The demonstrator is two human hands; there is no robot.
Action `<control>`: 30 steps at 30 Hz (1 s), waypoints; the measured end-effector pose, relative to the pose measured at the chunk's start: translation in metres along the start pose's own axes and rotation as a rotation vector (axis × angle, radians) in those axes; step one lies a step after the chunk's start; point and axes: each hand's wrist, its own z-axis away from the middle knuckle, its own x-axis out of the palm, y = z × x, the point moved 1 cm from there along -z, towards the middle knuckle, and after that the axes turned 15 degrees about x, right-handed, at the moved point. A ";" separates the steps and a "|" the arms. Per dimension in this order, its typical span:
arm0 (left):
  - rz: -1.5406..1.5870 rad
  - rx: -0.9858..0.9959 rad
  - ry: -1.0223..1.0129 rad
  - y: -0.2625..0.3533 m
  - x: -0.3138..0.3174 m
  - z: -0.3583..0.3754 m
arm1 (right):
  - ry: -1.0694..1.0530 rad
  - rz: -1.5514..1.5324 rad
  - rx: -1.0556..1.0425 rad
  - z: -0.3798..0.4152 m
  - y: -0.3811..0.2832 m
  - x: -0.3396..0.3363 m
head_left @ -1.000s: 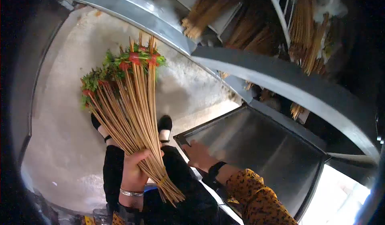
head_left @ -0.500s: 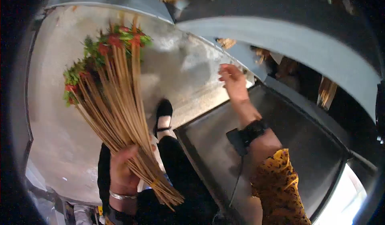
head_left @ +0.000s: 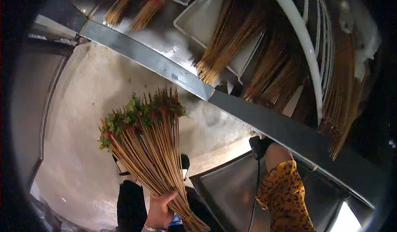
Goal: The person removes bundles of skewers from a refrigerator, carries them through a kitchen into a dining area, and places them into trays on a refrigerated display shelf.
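My left hand (head_left: 160,209) is wrapped round the lower part of a bundle of bamboo skewers (head_left: 155,151). The sticks fan out upward, and their far ends carry green leaves (head_left: 132,112) and small red pieces. My right forearm, in a yellow patterned sleeve (head_left: 285,190), reaches forward to the grey shelf edge. A black wrist device (head_left: 259,147) with a cable sits at that wrist. The fingers of my right hand are hidden below the shelf edge.
Several more skewer bundles (head_left: 231,46) lie on the shelf above, some on a white tray (head_left: 198,19). A grey metal edge (head_left: 153,62) borders the shelf. A dark panel (head_left: 231,190) stands at lower right, and the pale floor (head_left: 78,149) spreads on the left.
The view has swung toward the shelf, showing more skewer bundles. My right hand, visible with bent fingers before, has gone under the shelf edge. My left hand keeps its bundle, now lower in view.
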 end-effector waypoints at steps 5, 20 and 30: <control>0.120 -0.082 0.086 0.009 0.006 -0.001 | -0.049 -0.050 -0.045 0.003 0.001 -0.005; -0.181 0.035 -0.102 0.001 -0.003 -0.005 | -0.231 -0.173 -0.211 0.013 0.011 -0.042; -0.644 0.419 -0.347 -0.004 -0.006 0.004 | -0.248 -0.203 -0.227 0.029 0.029 -0.042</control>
